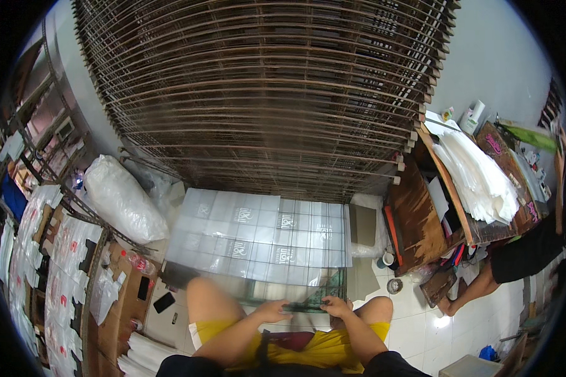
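Just beyond my knees, translucent plastic sheets (258, 232) with white printed marks lie over a wire rack shelf (338, 283) with a dark green edge. The shelf's wire grid shows through the sheets. My left hand (273, 311) is closed at the shelf's near edge, its fingertips pointing right. A short way to the right, my right hand (337, 307) is closed on the same edge near the shelf's right corner. Small details between the fingers are hard to make out.
A tall stack of brown wire drying shelves (264, 94) rises ahead. On the left are a stuffed plastic bag (122, 198) and a phone (164, 303) on the floor. White sheets (475, 173) cover a wooden bench at right, where another person's leg (471, 290) shows.
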The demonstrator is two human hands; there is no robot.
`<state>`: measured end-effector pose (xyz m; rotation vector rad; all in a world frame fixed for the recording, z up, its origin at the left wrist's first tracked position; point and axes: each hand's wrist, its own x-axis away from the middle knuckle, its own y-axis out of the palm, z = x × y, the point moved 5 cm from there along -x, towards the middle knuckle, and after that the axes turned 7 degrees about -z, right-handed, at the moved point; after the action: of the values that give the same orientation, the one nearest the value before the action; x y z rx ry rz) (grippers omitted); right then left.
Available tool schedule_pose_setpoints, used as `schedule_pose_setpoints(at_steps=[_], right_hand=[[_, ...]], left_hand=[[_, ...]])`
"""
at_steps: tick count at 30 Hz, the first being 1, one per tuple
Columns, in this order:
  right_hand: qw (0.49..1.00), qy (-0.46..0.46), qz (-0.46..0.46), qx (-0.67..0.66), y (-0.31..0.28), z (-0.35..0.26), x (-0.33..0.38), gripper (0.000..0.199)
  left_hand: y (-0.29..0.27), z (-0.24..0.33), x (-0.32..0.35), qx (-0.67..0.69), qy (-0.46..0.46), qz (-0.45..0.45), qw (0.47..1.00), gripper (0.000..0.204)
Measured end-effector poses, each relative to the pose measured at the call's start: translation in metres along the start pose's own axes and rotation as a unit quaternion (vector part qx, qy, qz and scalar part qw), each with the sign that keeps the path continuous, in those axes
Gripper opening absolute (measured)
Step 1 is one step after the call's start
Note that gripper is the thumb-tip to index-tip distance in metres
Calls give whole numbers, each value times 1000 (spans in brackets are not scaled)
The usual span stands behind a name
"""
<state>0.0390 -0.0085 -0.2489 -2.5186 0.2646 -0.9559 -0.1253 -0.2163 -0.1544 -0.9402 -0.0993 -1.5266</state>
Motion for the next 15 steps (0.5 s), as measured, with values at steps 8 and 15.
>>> schedule_pose_setpoints(at_steps=[8, 15], right_hand=[[999, 34, -33, -17, -2, -22, 12, 47], [998, 21, -52, -12, 15, 27, -20, 46]], left_hand=[[-1, -8, 4, -19, -13, -8, 1000, 73], [-1, -16, 13, -1, -23, 19, 1000, 69]])
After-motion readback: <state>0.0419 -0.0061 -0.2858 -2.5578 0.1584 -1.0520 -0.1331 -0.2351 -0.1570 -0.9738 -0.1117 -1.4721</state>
